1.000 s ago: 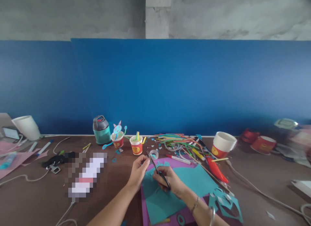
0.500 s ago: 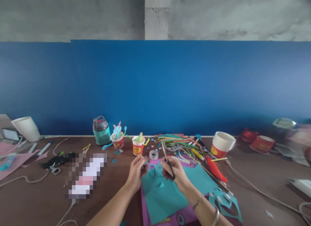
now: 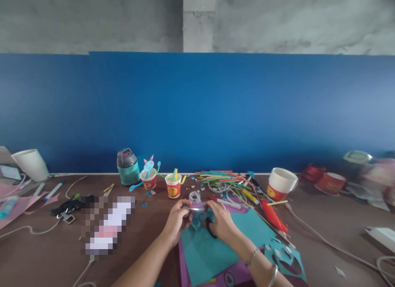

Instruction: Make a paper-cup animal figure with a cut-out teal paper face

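Observation:
A shiny strip that looks like clear tape [image 3: 195, 207] stretches between my fingertips. My left hand [image 3: 176, 219] is closed in a pinch at its left end. My right hand [image 3: 221, 218] pinches the other end, and the black-handled scissors [image 3: 211, 229] are tucked in its lower fingers, their blades mostly hidden. Below lies a teal paper sheet [image 3: 205, 254] on purple paper [image 3: 184, 264]. Small teal cut-outs, partly covered by the hands, lie on it. Just beyond my fingers stands a tape roll [image 3: 194, 196].
Two decorated paper cups [image 3: 174, 189] and a teal flask [image 3: 128, 171] stand at the back. Coloured straws [image 3: 222, 176] and pens are heaped right of centre. A larger white-and-red cup [image 3: 281, 184], cut teal scraps [image 3: 285, 260] and a cable [image 3: 327, 237] are at the right.
The scissors, upright in my right hand before, are now turned down into the palm. Both hands have come closer together, and a shiny strip now shows between them.

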{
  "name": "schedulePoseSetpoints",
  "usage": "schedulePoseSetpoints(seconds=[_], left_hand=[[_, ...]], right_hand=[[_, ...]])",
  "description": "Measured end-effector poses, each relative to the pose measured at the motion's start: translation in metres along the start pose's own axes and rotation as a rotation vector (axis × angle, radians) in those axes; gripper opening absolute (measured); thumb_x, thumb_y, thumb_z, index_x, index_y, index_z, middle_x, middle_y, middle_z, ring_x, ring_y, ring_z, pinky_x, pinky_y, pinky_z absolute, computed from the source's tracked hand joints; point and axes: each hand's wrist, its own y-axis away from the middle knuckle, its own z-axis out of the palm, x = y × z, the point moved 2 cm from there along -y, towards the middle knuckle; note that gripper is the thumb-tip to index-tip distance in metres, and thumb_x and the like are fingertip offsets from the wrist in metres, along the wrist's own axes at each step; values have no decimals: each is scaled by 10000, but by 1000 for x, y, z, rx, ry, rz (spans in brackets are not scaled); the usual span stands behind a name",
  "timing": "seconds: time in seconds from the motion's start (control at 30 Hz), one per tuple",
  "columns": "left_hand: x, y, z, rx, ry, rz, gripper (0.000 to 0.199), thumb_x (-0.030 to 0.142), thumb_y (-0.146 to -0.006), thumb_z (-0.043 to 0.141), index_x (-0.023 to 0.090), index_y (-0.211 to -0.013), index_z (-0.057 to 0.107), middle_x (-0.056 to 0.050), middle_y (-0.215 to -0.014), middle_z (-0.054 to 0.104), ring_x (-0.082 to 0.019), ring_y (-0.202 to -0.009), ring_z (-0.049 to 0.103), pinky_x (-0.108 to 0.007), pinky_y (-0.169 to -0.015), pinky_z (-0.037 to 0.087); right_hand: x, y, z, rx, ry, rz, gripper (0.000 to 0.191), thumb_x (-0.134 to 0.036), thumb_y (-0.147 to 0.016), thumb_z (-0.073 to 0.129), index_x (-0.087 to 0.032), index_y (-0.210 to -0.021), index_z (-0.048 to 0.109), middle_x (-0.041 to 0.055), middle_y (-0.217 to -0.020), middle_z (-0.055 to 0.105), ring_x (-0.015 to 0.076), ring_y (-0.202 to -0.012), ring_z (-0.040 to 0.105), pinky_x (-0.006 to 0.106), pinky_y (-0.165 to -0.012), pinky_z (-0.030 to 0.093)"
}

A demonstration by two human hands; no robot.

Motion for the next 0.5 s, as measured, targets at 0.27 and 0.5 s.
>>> schedulePoseSetpoints(seconds=[0.27,0.5], left_hand=[[1,3,2,-22,-160,24,230,301,-639,638,171,-811,557,75,-506,489,-62,-404,406,-164,-364,228],[-5,1,4,-26,-365,108,381,307,-621,725,152,-943,595,78,-538,473,-62,-402,362,-183,-387,235]], right_hand=[[10,-5,5,68,-159,18,334,-113,-570,567,-182,-897,563,57,-868,607,232,-847,524,314,-754,393],[1,-9,-6,218,-723,57,202,-242,-652,617,-190,-835,550,-2,-683,567,163,-632,522,270,-599,408]])
